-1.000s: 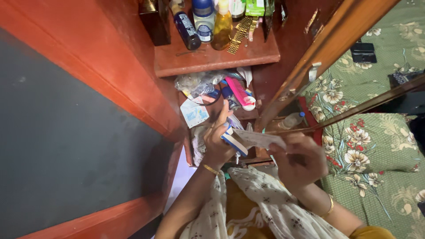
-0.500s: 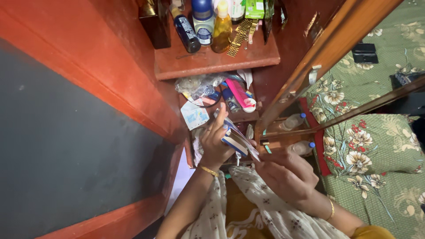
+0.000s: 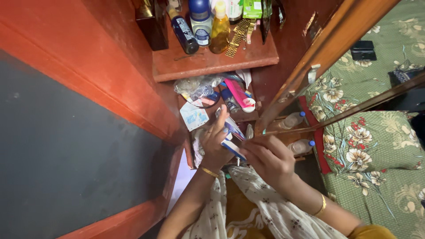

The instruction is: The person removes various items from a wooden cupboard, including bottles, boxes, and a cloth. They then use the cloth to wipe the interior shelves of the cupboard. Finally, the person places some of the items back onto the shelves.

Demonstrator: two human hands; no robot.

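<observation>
My left hand [image 3: 215, 144] grips a small stack of blue-and-white boxes and packets [image 3: 232, 136] in front of a lower shelf of a red wooden cupboard. My right hand [image 3: 268, 158] has its fingers pinched against the right edge of that stack, touching it. Both wrists carry gold bangles. Behind the hands, the lower shelf [image 3: 245, 116] is crowded with a pink comb [image 3: 239, 94], a clear plastic bag [image 3: 197, 85], a small tube and a pale blue card [image 3: 193, 117].
An upper shelf [image 3: 208, 63] carries a dark blue bottle [image 3: 182, 32], a yellow oil bottle [image 3: 220, 30], a gold watch strap [image 3: 236, 37] and boxes. The open cupboard door [image 3: 323, 53] stands to the right. A floral green bedspread [image 3: 376, 150] lies beyond, plastic bottles [image 3: 302, 145] below.
My right hand has moved left from beside the stack and now pinches it. The folded paper it held a second ago is no longer spread out in view.
</observation>
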